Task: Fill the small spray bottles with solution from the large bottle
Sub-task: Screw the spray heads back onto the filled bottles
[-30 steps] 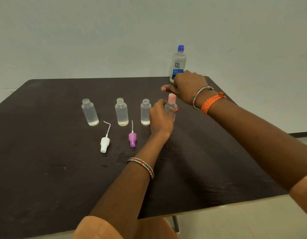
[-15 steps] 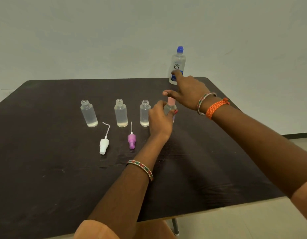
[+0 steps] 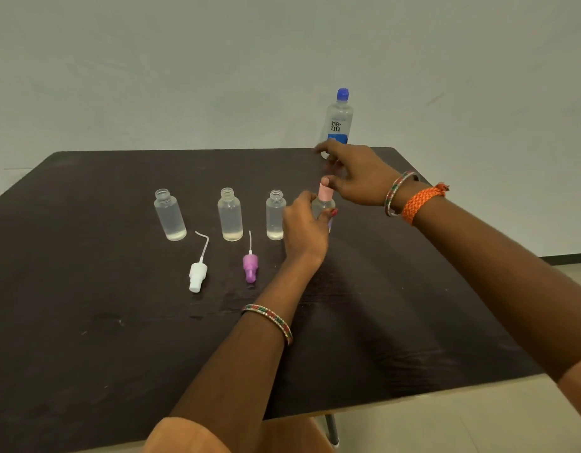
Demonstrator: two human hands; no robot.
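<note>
Left hand [image 3: 304, 228] grips the pink-capped spray bottle [image 3: 325, 204] on the table [image 3: 86, 322]. Right hand [image 3: 354, 173] hovers loose above it, holding nothing. Left of it, three uncapped bottles [image 3: 230, 215] barely filled. Large bottle [image 3: 339, 120] behind, capped; filling mostly remains.

Inside the left hand's grip [image 3: 304, 227] stands a clear small bottle [image 3: 319, 207] with a pale pink cap [image 3: 325, 191]. Beyond it the large bottle [image 3: 339, 120] is clear with a blue cap (label white over blue). Beside the grip lie a purple spray head [image 3: 250, 268] and a white spray head [image 3: 197, 276] on the dark brown desk [image 3: 86, 322].
</note>
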